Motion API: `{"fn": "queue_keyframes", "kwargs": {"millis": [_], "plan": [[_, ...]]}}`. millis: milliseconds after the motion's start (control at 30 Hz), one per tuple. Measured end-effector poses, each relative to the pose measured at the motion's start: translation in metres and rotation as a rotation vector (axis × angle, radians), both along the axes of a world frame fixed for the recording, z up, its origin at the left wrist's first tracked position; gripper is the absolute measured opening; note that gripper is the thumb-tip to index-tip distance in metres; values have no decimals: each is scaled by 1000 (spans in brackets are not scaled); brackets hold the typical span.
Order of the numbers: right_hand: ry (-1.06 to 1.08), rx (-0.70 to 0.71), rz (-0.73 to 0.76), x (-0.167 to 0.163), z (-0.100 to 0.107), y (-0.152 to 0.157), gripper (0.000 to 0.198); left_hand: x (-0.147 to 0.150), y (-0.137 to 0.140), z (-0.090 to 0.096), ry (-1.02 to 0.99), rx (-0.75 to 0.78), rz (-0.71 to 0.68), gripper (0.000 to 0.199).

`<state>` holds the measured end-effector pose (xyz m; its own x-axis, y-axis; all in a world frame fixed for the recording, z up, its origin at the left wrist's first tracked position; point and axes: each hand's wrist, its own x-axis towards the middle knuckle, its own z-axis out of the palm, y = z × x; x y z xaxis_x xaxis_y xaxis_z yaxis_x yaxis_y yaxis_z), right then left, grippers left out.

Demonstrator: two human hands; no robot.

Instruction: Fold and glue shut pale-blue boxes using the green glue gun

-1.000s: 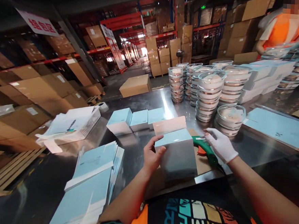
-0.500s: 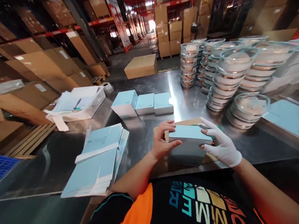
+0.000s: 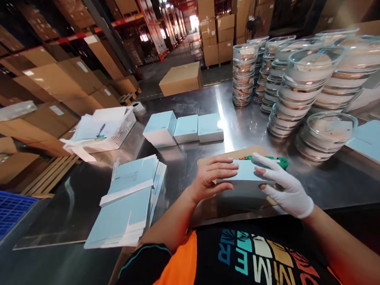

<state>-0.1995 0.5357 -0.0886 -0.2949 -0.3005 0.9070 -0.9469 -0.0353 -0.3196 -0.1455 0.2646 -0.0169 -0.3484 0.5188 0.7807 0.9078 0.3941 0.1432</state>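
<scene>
Left hand (image 3: pixel 209 178), gloved right hand (image 3: pixel 286 188) — blue box (image 3: pixel 245 170) between, touching both.

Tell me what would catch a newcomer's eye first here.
Probably the tall stacks of clear round dishes, crowding the right side of the shiny metal table. Next, at the near edge, the bare left hand and white-gloved right hand on a pale-blue-topped box. Beyond the left hand, three similar boxes stand in a row.
</scene>
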Motion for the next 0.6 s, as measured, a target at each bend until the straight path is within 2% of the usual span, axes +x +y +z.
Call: {"fn": "queue_keyframes", "kwargs": {"millis": [33, 100, 167, 200, 233, 300, 400, 500, 600], "plan": [[-37, -12, -39, -3, -7, -3, 60, -3, -3, -6, -25, 57, 11, 56], [-134, -30, -111, -10, -21, -9, 90, -12, -8, -24, -70, 246, 25, 101], [-233, -77, -176, -19, -29, -14, 90, -24, -12, -46, -187, 444, 41, 132], [-279, -129, -210, -23, -30, -16, 83, -29, -12, -57, -295, 518, 56, 137], [-319, -193, -233, -27, -30, -17, 75, -33, -12, -68, -427, 569, 72, 135], [-373, -307, -221, -33, -23, -19, 63, -36, -8, -82, -677, 645, 84, 114], [-398, -339, -98, -38, -13, -22, 58, -36, 0, -82, -868, 829, 50, 86], [-386, -271, -6, -42, -23, -27, 70, -44, 1, -54, -845, 1019, 54, 77], [-318, -49, -76, -46, -54, -35, 70, -67, -15, -4, -718, 1135, 100, 61]]}}
